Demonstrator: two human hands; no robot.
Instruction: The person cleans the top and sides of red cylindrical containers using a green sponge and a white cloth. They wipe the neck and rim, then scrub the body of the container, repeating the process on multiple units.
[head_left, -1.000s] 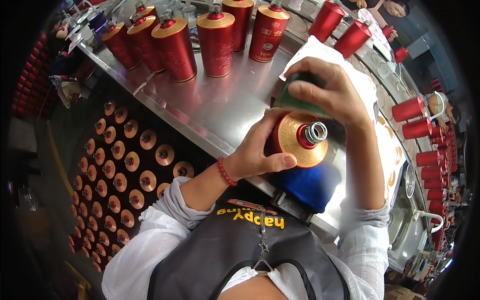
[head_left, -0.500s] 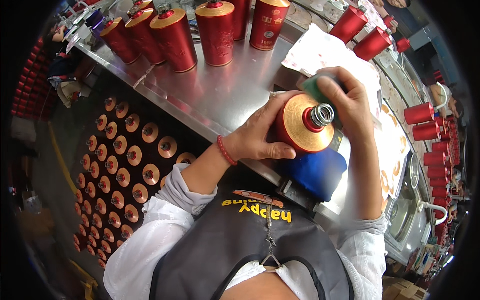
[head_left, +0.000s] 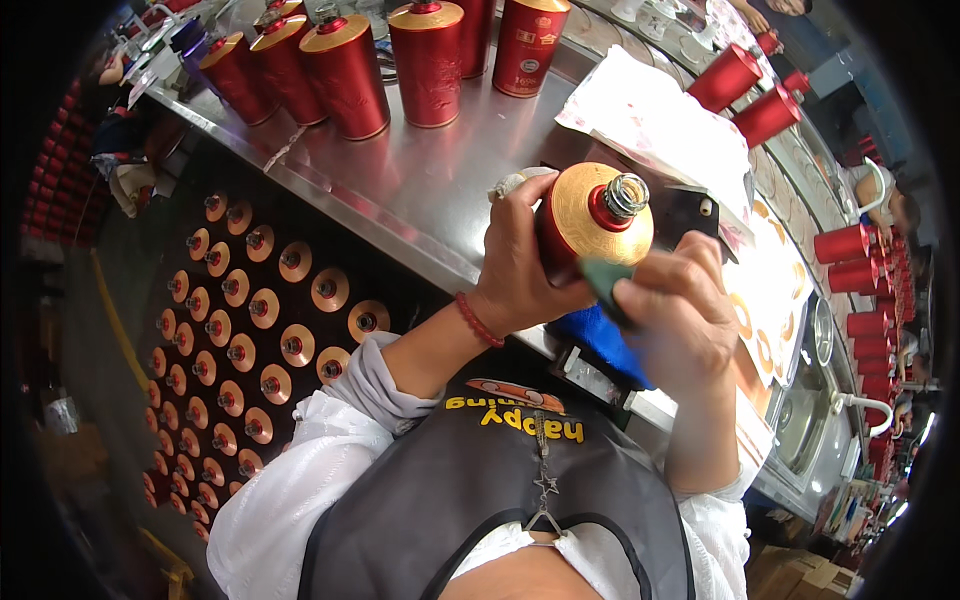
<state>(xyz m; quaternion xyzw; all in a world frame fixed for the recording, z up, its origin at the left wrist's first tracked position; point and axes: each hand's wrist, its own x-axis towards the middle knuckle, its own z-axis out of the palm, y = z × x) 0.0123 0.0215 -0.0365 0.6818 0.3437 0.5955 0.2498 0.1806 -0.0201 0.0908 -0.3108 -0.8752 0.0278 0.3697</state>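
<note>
My left hand (head_left: 517, 262) is wrapped round a red bottle (head_left: 598, 232) with a gold shoulder and an uncapped, threaded clear neck, tilted with its neck toward the upper right. A thin green pad (head_left: 606, 286) is pinched in my right hand (head_left: 686, 305), against or very close to the front edge of the gold shoulder; contact is not certain. Motion smears the right hand a little. Below the bottle, partly covered by my hands, lies a blue cloth (head_left: 607, 342). A whitish wad (head_left: 514, 183) shows by my left fingertips.
Several red bottles (head_left: 427, 75) stand along the far side of the metal table (head_left: 420, 180). White paper (head_left: 655, 105) lies beyond my hands. At lower left, many gold-shouldered bottles (head_left: 297, 345) stand in rows. A conveyor with red bottles (head_left: 842, 243) curves past a sink (head_left: 802, 425) at right.
My right hand and the green pad have come down from the bottle's far side to its near side. The bottle, in my left hand, has shifted slightly left and up.
</note>
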